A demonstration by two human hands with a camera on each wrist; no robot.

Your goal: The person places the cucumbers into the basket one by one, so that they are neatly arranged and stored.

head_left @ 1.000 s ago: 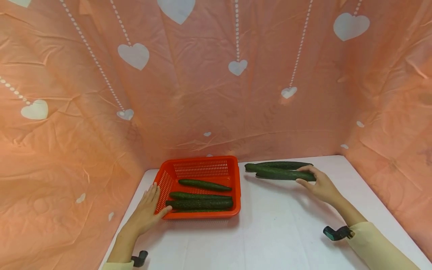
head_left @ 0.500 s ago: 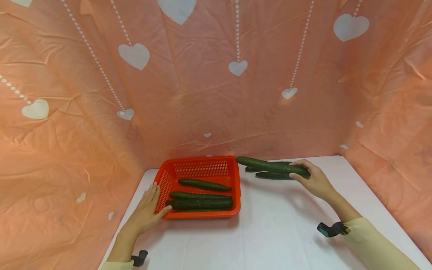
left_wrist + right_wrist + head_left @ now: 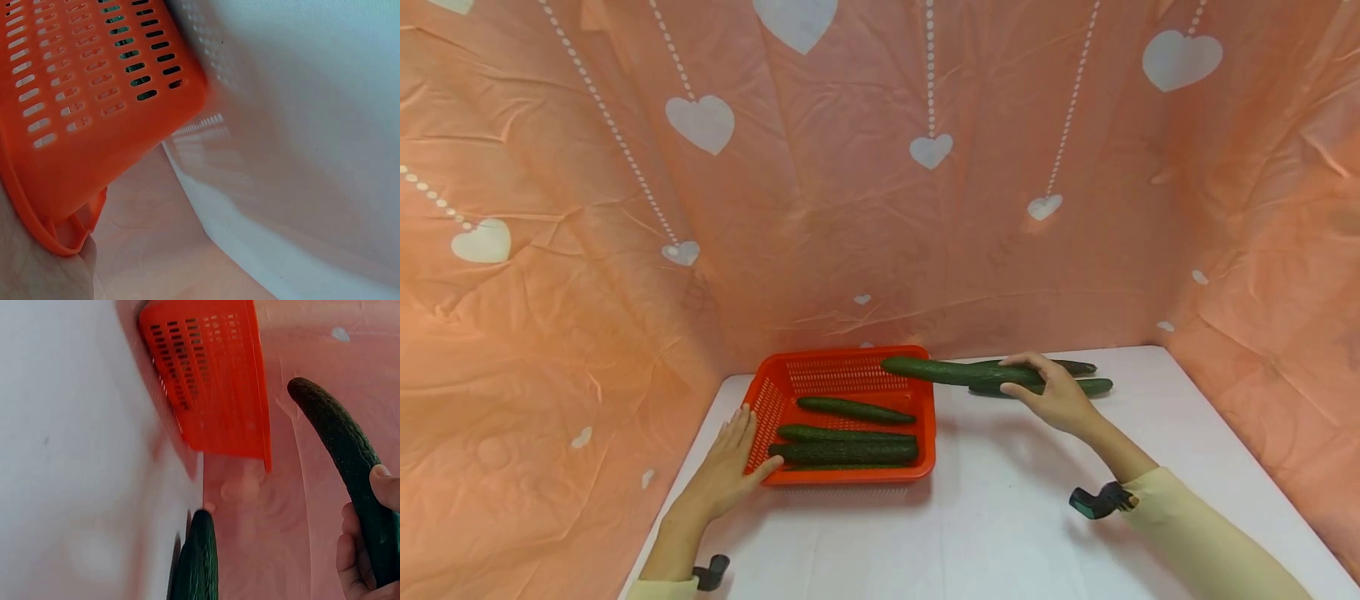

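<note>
My right hand grips a dark green cucumber near its right end, thumb on one side and fingers on the other. The cucumber's far tip reaches over the right rim of the red plastic basket; the right wrist view shows this cucumber raised off the table. On the basket's left rim rests my left hand, fingers straight and thumb by the front corner. Several cucumbers lie lengthwise inside the basket. Two more cucumbers lie on the table under and behind my right hand, one farther back and one nearer.
The white table runs back to an orange cloth printed with white hearts, which hangs at the back and both sides. A black camera mount sits on my right wrist, another mount on my left.
My right hand has lifted the cucumber from the others on the table and carried it left until its tip overlaps the basket. My left hand has stayed on the rim.
</note>
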